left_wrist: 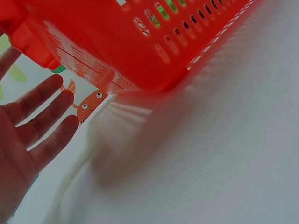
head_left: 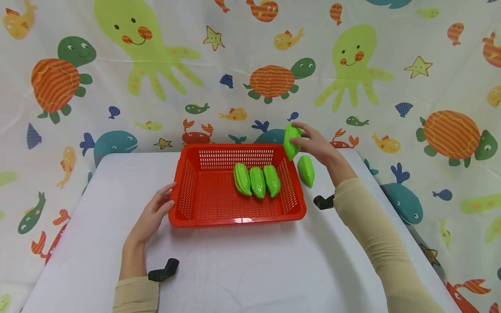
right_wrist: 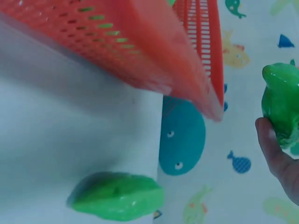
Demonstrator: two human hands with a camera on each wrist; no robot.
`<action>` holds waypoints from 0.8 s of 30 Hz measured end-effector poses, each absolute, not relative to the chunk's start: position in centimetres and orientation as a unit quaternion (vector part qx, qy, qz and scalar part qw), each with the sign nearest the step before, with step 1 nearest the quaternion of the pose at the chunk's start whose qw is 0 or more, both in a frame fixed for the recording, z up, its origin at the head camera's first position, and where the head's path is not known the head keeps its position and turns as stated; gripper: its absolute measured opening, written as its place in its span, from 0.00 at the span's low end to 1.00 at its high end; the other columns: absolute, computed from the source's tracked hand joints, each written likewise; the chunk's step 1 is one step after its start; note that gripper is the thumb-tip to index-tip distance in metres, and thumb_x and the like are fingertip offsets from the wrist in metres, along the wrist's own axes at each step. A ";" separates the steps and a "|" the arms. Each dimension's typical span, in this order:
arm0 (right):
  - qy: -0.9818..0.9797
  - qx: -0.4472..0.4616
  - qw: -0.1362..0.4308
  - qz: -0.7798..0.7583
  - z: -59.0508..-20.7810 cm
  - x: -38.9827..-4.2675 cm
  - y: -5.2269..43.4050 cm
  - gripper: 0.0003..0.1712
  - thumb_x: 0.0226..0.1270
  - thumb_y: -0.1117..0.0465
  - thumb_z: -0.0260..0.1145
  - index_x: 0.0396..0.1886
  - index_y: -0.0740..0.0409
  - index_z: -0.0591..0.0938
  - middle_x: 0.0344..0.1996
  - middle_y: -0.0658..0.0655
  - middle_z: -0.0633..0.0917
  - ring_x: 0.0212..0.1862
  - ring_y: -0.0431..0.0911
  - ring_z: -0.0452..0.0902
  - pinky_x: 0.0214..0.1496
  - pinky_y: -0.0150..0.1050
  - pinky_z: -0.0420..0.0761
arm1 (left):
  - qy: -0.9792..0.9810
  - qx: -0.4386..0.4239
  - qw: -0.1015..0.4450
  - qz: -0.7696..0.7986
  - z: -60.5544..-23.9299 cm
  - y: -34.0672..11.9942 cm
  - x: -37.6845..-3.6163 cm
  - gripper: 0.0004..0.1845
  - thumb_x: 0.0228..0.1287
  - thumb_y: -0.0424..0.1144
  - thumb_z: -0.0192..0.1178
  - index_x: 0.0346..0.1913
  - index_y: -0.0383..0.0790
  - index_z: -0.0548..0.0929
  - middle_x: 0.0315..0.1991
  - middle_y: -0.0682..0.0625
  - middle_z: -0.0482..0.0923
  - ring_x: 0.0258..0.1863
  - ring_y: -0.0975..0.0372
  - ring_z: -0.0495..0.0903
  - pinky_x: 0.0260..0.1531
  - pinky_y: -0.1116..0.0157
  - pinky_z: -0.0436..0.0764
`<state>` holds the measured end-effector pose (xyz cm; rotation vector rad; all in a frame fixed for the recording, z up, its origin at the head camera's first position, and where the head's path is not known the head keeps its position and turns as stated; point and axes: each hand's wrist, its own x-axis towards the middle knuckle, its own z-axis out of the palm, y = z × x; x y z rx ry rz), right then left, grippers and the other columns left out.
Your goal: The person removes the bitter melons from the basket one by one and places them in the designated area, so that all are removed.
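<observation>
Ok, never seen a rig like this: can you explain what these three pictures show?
No machine here: a person works bare-handed. The wide picture comes from a head camera, looking forward and down; the other two come from wrist cameras, apparently the black gadgets. On the white table stands a red basket with three green fruits inside; a fourth fruit lies right of it. The right hand holds a fifth fruit near the basket's far right corner; the left hand is at the basket's left edge.
</observation>
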<state>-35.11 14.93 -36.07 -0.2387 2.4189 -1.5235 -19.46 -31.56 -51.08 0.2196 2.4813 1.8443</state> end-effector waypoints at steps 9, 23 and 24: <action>0.831 -0.045 0.136 -0.537 -37.7 -35.4 17.6 0.37 0.72 0.56 0.62 0.76 0.42 0.58 0.71 0.62 0.60 0.63 0.54 0.67 0.68 0.53 0.68 | 0.796 0.070 0.026 0.600 -51.0 -31.5 -19.5 0.31 0.74 0.49 0.51 0.76 0.55 0.57 0.70 0.41 0.61 0.66 0.50 0.61 0.61 0.36 0.64; 0.828 0.019 0.128 -0.546 -40.3 -34.9 21.6 0.39 0.73 0.54 0.60 0.78 0.41 0.54 0.76 0.63 0.49 0.70 0.57 0.59 0.71 0.54 0.62 | 0.798 0.066 0.028 0.598 -51.0 -31.6 -19.5 0.31 0.74 0.50 0.51 0.76 0.57 0.57 0.68 0.43 0.63 0.65 0.52 0.63 0.61 0.37 0.66; 0.826 0.021 0.129 -0.548 -40.6 -34.9 21.9 0.39 0.74 0.55 0.60 0.79 0.42 0.53 0.76 0.64 0.49 0.71 0.57 0.57 0.71 0.54 0.62 | 0.798 0.067 0.028 0.598 -51.0 -31.6 -19.5 0.31 0.74 0.50 0.51 0.76 0.57 0.57 0.68 0.43 0.64 0.65 0.52 0.63 0.61 0.38 0.66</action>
